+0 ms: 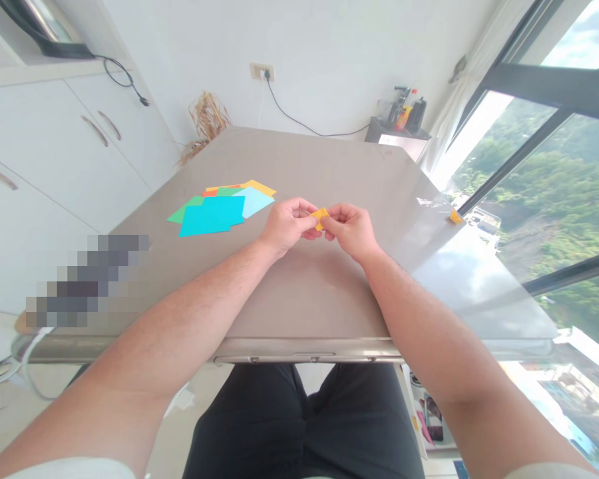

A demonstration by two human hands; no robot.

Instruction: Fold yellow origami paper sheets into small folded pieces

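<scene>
A small folded piece of yellow paper (321, 215) is pinched between both hands, just above the middle of the table. My left hand (290, 225) closes thumb and fingers on its left side. On its right side my right hand (350, 230) grips it the same way. The fingers cover much of the paper, so its full folded shape is hidden. To the left of my left hand, loose sheets of coloured paper (212, 214) lie overlapping, in blue, light blue, green, orange and yellow.
Near the table's (309, 299) right edge, by the window, sits a small yellow folded paper piece (456, 217). A pixelated dark object (87, 283) lies at the left edge, with a white cable (27, 362) below it. Bottles (404, 113) stand on a small cabinet behind.
</scene>
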